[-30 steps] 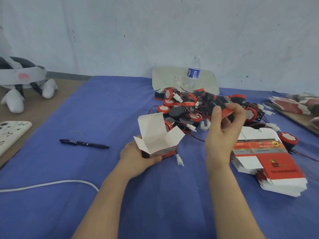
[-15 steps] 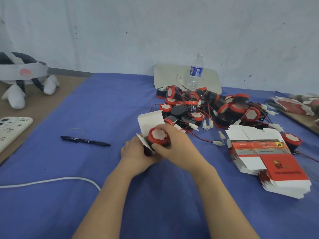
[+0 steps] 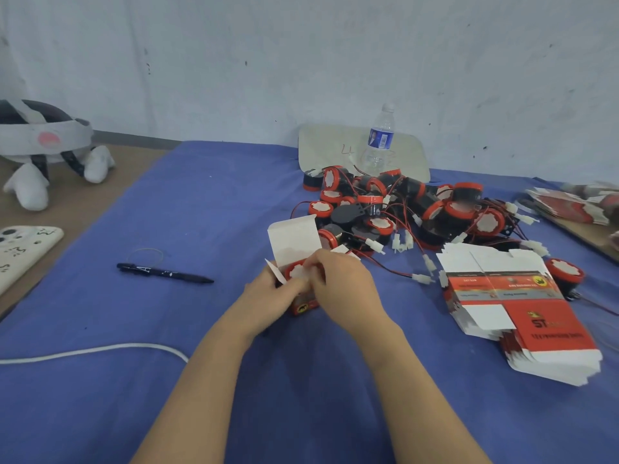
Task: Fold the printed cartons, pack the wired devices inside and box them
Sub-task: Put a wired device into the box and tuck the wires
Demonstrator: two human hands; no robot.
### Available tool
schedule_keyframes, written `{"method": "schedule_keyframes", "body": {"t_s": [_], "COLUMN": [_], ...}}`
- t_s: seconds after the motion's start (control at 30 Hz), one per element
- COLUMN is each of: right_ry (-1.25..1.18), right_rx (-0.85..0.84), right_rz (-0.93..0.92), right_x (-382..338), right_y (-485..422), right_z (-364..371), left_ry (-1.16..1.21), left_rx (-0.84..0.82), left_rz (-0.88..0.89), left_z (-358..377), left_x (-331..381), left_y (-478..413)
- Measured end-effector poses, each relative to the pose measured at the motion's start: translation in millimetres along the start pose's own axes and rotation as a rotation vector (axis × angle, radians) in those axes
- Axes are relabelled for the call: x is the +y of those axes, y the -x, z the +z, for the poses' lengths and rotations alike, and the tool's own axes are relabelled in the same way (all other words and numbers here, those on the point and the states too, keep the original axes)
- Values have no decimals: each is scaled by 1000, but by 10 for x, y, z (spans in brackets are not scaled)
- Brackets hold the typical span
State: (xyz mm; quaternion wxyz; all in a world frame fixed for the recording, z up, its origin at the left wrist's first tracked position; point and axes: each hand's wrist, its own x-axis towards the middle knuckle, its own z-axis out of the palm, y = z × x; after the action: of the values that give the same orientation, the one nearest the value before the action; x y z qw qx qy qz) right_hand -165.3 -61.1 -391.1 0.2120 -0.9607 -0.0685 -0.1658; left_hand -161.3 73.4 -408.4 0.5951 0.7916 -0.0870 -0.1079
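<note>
Now our left hand (image 3: 268,296) grips the printed carton (image 3: 294,241), steadying it with its lid raised. Our right hand (image 3: 345,289) pinches the red-capped wired device (image 3: 296,272) to seat it inside.

Right hand (image 3: 338,286) pushed device (image 3: 298,272) deeper into carton (image 3: 294,242)

Red-capped device (image 3: 299,272) in open carton (image 3: 294,242)
</note>
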Motion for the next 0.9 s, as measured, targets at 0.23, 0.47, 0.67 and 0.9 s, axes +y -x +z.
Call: {"method": "schedule_keyframes", "body": {"t_s": [0.23, 0.47, 0.67, 0.9], "right_ry": [-246, -326, -310, -286], "right_rx": [192, -113, -12, 276], "right_rz": [49, 274, 293, 286], "right_x": [132, 610, 670, 538], "right_y": [31, 40, 44, 2], "right_z": [-22, -184, -160, -141], "left_ry": [-111, -22, -15, -95], "left_rx": [399, 149, 197, 263], "left_rz": [-44, -69, -63, -72], "left_z": [255, 94, 76, 126], "left_x": [-3, -42, -23, 56], "left_y": [-32, -2, 14, 39]}}
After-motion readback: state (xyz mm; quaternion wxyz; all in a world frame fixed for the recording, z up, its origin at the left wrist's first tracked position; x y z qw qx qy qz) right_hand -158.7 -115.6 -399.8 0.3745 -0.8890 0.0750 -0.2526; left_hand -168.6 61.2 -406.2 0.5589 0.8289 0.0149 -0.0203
